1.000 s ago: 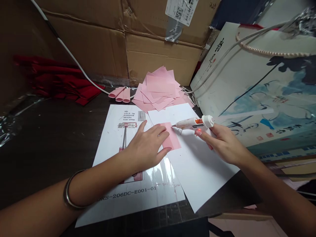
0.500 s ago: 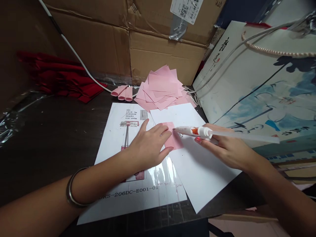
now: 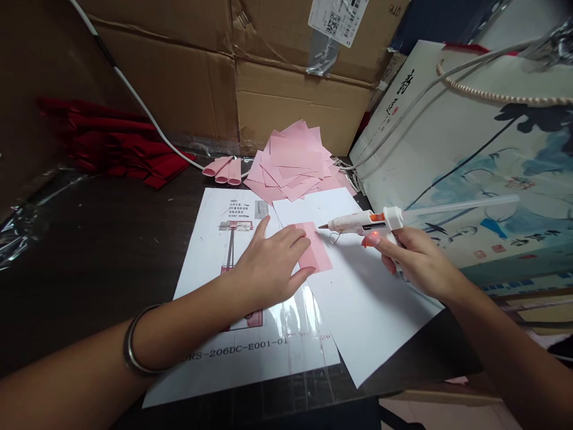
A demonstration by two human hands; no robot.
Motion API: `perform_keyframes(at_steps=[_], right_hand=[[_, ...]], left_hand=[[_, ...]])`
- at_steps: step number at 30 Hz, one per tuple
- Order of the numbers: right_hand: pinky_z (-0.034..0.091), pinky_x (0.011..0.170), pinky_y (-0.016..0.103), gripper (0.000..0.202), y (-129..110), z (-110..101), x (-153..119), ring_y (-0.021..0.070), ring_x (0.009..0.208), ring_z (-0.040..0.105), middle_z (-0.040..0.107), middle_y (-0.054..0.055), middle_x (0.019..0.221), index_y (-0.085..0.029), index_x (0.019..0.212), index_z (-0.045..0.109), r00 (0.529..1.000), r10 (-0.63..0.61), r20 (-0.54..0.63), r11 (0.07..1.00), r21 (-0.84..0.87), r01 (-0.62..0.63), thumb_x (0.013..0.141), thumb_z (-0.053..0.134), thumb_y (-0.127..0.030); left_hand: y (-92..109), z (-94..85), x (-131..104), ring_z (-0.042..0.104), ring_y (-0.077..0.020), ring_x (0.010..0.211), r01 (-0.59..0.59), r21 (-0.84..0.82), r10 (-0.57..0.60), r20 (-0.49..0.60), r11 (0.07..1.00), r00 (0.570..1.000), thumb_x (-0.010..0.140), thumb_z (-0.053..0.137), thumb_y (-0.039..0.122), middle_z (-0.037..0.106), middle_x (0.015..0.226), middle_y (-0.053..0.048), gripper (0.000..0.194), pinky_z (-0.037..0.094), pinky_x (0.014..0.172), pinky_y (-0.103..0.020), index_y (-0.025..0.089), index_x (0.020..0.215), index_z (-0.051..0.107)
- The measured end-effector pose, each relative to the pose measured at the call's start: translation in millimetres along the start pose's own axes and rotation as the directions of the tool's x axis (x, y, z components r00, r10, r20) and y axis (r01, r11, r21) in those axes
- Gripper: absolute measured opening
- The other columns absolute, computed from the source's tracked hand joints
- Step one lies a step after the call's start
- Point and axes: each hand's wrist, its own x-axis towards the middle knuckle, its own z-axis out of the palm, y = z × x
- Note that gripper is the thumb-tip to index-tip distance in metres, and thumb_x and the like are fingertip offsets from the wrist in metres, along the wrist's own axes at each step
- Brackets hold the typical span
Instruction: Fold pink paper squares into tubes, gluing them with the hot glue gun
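Observation:
My right hand is wrapped round the grip of a white hot glue gun, with a clear glue stick poking out of its back. The gun's nozzle points left, just off the right edge of a small pink sheet. My left hand lies over the left part of that sheet, fingers stretched out and pressing it down. Under the sheet are a blank white paper and a printed paper in a clear cover.
Behind the papers lies a pile of pink sheets, with several rolled pink tubes beside it. Folded red pieces sit at the left. Cardboard stands at the back, a paper bag at the right. A white cable crosses the left side.
My right hand has turned the glue gun more onto its side and drawn it slightly right, its nozzle leaving the pink sheet's edge. My left hand has stayed in place.

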Motion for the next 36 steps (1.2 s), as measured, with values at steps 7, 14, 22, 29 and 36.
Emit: perform_keyframes(at_steps=[7, 14, 22, 29, 36], right_hand=[[0.032, 0.049, 0.029, 0.047, -4, 2, 2, 0.0125, 0.047, 0.043, 0.051, -0.001, 0.048, -0.020, 0.064, 0.057, 0.991, 0.115, 0.070, 0.968, 0.214, -0.128, 0.084, 0.057, -0.063], [0.029, 0.046, 0.028, 0.049, -11, 3, -1, 0.0117, 0.046, 0.042, 0.049, -0.002, 0.047, -0.020, 0.066, 0.057, 0.983, 0.164, 0.078, 0.970, 0.169, -0.175, 0.082, 0.057, -0.066], [0.029, 0.047, 0.029, 0.056, -28, 0, -1, 0.0113, 0.043, 0.040, 0.042, -0.003, 0.045, -0.021, 0.054, 0.045, 0.999, -0.022, 0.036, 0.987, -0.157, 0.027, 0.085, 0.050, -0.068], [0.029, 0.047, 0.028, 0.056, -36, 1, 4, 0.0109, 0.044, 0.039, 0.043, -0.003, 0.047, -0.021, 0.057, 0.040, 0.996, -0.084, 0.040, 0.948, -0.304, 0.092, 0.087, 0.046, -0.068], [0.029, 0.048, 0.029, 0.054, -26, 2, 3, 0.0115, 0.042, 0.039, 0.042, -0.004, 0.044, -0.021, 0.057, 0.047, 0.994, -0.078, 0.078, 0.970, -0.223, 0.094, 0.086, 0.050, -0.066]], left_hand=[[-1, -0.5, 1, 0.052, -0.0259, 0.121, 0.001, -0.011, 0.000, 0.031, 1.000, 1.000, 0.095, 0.044, 0.041, 0.061, 0.127, -0.012, 0.036, 0.019, 0.112, -0.060, 0.016, 0.117, 0.054], [0, -1.6, 1, 0.053, -0.0263, 0.121, 0.009, -0.014, -0.009, 0.031, 1.000, 0.999, 0.095, 0.044, 0.040, 0.061, 0.126, -0.012, 0.034, 0.019, 0.112, -0.060, 0.016, 0.116, 0.056], [1, -2.4, 2, 0.051, -0.0255, 0.123, 0.010, -0.028, -0.009, 0.027, 1.000, 1.000, 0.095, 0.046, 0.039, 0.060, 0.127, -0.012, 0.034, 0.018, 0.113, -0.060, 0.016, 0.118, 0.055], [1, -3.6, 2, 0.055, -0.0249, 0.117, 0.023, -0.029, -0.022, 0.034, 0.999, 0.999, 0.094, 0.046, 0.040, 0.057, 0.128, -0.013, 0.034, 0.021, 0.113, -0.058, 0.015, 0.115, 0.056], [2, -3.7, 2, 0.055, -0.0247, 0.117, 0.023, -0.004, -0.023, 0.046, 1.000, 0.999, 0.094, 0.045, 0.040, 0.059, 0.124, -0.012, 0.035, 0.020, 0.113, -0.059, 0.015, 0.116, 0.056]])
